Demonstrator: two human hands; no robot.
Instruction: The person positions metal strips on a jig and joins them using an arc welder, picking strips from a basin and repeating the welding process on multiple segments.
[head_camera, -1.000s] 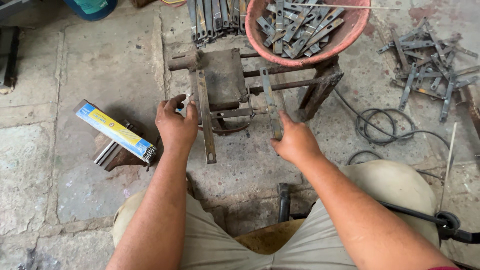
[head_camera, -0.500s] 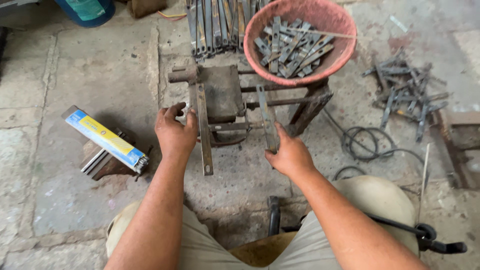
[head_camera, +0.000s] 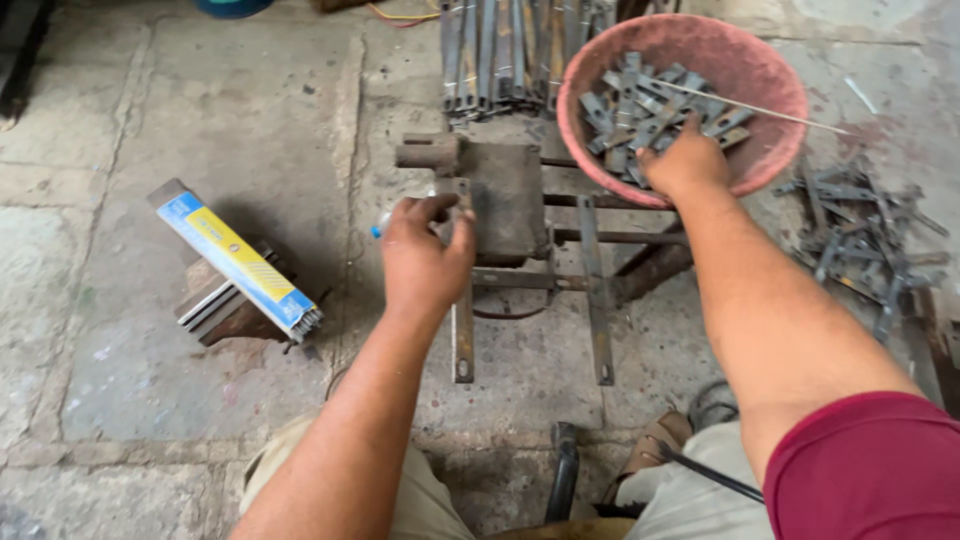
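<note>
1. The left hand (head_camera: 425, 262) sits at centre frame, forearm rising from the lower left; its fingers curl over the top of a flat strip (head_camera: 462, 300) that lies on the rusty jig (head_camera: 510, 200); the hold looks loose, thumb towards the jig's block.
2. The right hand (head_camera: 685, 160) reaches to the upper right of the frame, arm stretched long from the red sleeve (head_camera: 870, 470) at lower right; palm down, fingers dipped among the steel pieces (head_camera: 640, 110) in the pink bowl (head_camera: 780, 90); whether it has closed on a piece cannot be told.
3. A second strip (head_camera: 594, 290) lies across the jig's bars, just right of centre, parallel to the first and untouched.
4. The bowl rests on the jig's far right end; a thin rod (head_camera: 760, 108) lies across its rim.
5. Bundled bars (head_camera: 510, 50) lie at top centre, beyond the jig.
6. A blue and yellow box (head_camera: 240, 260) rests on metal stock at left; loose brackets (head_camera: 860, 240) litter the concrete at right.
</note>
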